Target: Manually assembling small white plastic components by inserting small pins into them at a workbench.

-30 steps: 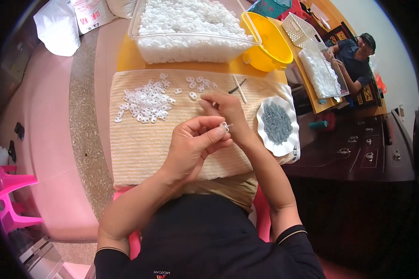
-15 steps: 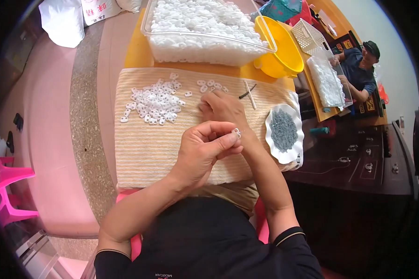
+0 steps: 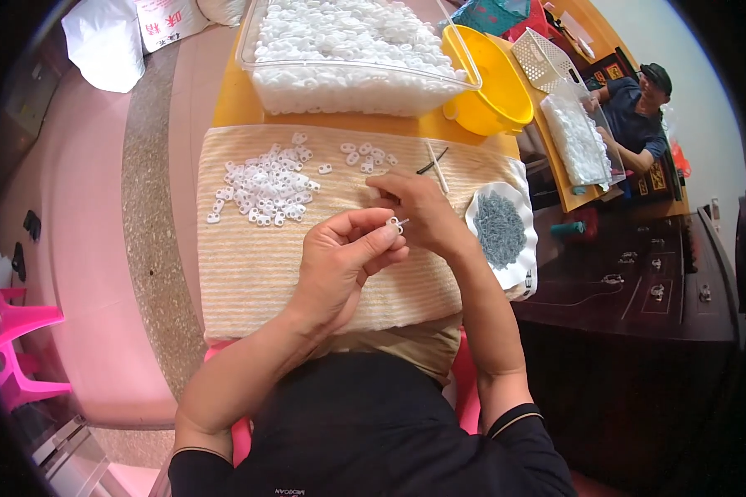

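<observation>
My left hand (image 3: 340, 253) pinches a small white plastic cable clip (image 3: 394, 222) between thumb and fingertips. A thin pale pin sticks out of the clip's right side. Just above and to the right is my right hand (image 3: 419, 207), back upward, its fingers loosely bent and apart; no thing shows in them, though their undersides are hidden. Beyond it lies a small group of white clips (image 3: 366, 155). A larger heap of white clips (image 3: 269, 186) is on the left of the striped towel. To the right, a white scalloped dish (image 3: 518, 269) holds many small grey pins (image 3: 499, 230).
A clear bin (image 3: 352, 65) full of white clips stands at the back, beside a yellow basin (image 3: 506, 99). A white stick (image 3: 438, 168) crosses a dark one on the towel (image 3: 257, 298). Another person (image 3: 638, 112) sits at the far right behind a white-filled tray (image 3: 576, 145).
My right hand has drawn back slightly from the small group, showing more of its clips. My left hand and its clip have shifted left in the picture. The whole view has shifted slightly too.
</observation>
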{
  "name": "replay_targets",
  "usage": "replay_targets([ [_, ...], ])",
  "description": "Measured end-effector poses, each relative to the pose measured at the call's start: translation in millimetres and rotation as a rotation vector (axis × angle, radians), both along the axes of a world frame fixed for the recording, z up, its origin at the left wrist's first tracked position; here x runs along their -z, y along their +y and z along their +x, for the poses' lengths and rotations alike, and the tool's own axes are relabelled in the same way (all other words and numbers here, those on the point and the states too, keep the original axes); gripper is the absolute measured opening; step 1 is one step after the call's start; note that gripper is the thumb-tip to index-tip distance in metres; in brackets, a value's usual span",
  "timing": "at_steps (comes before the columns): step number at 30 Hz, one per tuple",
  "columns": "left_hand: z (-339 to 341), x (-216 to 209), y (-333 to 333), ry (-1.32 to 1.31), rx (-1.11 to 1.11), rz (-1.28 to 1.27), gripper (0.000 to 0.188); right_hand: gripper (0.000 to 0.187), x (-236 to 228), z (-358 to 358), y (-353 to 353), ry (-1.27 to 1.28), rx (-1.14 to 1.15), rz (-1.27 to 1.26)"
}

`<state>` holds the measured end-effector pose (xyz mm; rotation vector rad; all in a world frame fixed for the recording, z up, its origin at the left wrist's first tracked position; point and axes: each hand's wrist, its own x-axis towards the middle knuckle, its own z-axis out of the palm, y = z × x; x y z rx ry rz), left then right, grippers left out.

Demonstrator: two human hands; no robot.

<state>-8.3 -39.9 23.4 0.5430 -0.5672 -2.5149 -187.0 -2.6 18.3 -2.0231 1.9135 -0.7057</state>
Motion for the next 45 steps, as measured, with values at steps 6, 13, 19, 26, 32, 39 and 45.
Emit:
replay_targets([
  [6, -0.3, 4.3, -9.1, -0.05, -0.045, 0.006, 0.017, 0.03, 15.0, -12.5, 29.8, -0.806, 0.249, 0.131],
  [13, -3.7, 9.7, -10.4, -0.102, -0.029, -0.002, 0.017, 0.031, 9.6, 1.4, 51.7, -1.072, 0.309, 0.141],
  [19, -5.2, 14.8, -9.6, -0.133, 0.02, 0.008, 0.017, 0.029, 9.6, 8.6, 53.2, -1.163, 0.332, 0.077],
  [26, -5.8, 16.3, -11.7, -0.15, 0.023, 0.021, 0.017, 0.026, 15.4, 11.1, 54.5, -1.276, 0.413, 0.075],
  [32, -6.0, 16.5, -13.4, -0.174, 0.021, 0.035, 0.016, 0.022, 19.0, 10.2, 54.0, -1.351, 0.425, 0.089],
  [39, -6.8, 16.6, -14.6, -0.175, 0.034, 0.039, 0.015, 0.023, 17.1, 12.8, 52.5, -1.308, 0.451, 0.081],
  [45, -7.4, 16.5, -15.9, -0.202, 0.032, 0.047, 0.015, 0.031, 18.1, 9.9, 54.5, -1.281, 0.431, 0.129],
])
